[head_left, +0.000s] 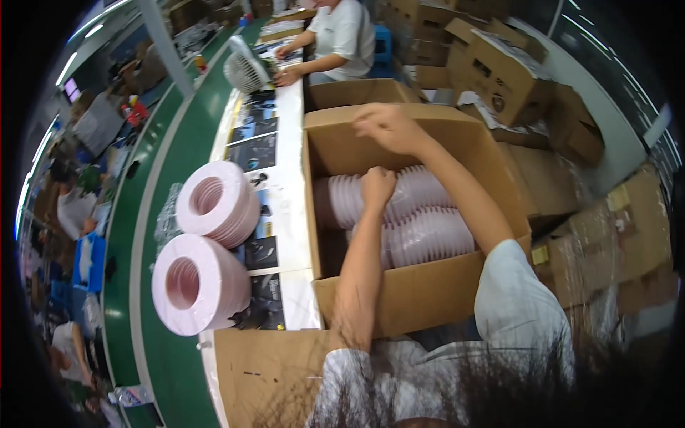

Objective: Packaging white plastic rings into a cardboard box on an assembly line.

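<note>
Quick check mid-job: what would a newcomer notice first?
Probably the two pale pink ring stacks at the left side of the bench. Then the open cardboard box in the middle: the left hand is at the ridged rows inside, the right hand toward its far side.

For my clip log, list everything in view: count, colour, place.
open box: one, brown, centre-right
ringed rows: two, pale pinkish, inside box
bench: one, white, left of box
ring stacks: two, pale pink, on bench
fan: one, white, bench's far part
co-worker: one, white top, beyond box
other cartons: several, brown, mostly right
background clutter: too small to count, mixed, left
left hand: one, bare, on a ringed row
right hand: one, bare, above box
</note>
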Available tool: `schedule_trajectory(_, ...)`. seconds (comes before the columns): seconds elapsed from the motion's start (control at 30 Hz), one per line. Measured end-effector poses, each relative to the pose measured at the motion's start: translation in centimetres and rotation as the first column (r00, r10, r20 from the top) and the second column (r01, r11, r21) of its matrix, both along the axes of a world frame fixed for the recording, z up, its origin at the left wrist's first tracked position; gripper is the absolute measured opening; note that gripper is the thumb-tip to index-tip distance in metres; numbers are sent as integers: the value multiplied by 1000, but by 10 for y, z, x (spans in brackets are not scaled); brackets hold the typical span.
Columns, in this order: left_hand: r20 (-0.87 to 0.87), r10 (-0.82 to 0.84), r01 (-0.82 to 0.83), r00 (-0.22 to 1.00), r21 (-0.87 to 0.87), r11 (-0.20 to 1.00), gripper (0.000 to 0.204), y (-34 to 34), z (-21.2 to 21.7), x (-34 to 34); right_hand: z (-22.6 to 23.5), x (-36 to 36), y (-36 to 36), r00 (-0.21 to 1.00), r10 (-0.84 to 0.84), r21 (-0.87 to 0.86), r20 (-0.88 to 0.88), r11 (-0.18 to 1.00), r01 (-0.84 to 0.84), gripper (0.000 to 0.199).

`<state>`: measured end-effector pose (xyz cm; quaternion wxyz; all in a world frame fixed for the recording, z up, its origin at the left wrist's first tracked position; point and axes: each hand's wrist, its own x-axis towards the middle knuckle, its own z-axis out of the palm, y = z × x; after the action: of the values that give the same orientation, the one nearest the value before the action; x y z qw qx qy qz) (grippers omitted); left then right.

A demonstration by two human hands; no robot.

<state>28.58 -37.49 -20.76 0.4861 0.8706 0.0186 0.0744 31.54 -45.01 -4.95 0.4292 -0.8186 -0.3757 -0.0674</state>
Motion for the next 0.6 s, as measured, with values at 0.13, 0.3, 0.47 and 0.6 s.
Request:
schedule_trajectory(0.13, -159, -101, 159, 982, 410, 898, 28, -10, 21, -19, -120, 15, -210, 888, -442, -345, 123, 820, 456, 70)
schedule_trajectory(0.3, -423, -238, 452, 874, 531, 716, 37, 1, 9, -19, -242, -25, -280, -30, -678, -666, -735, 712, 223, 63)
schedule_trajectory(0.47, -498, -246, 512, 832, 515, 688, 45, 4, 10, -19, -264, -51, -274, -315, -549, -631, -774, 704, 325, 57)
schedule_trajectory(0.6, -480, -238, 486, 845, 501, 716, 43, 1, 5, -24, -285, -62, -286, -189, -513, -545, -837, 758, 359, 54)
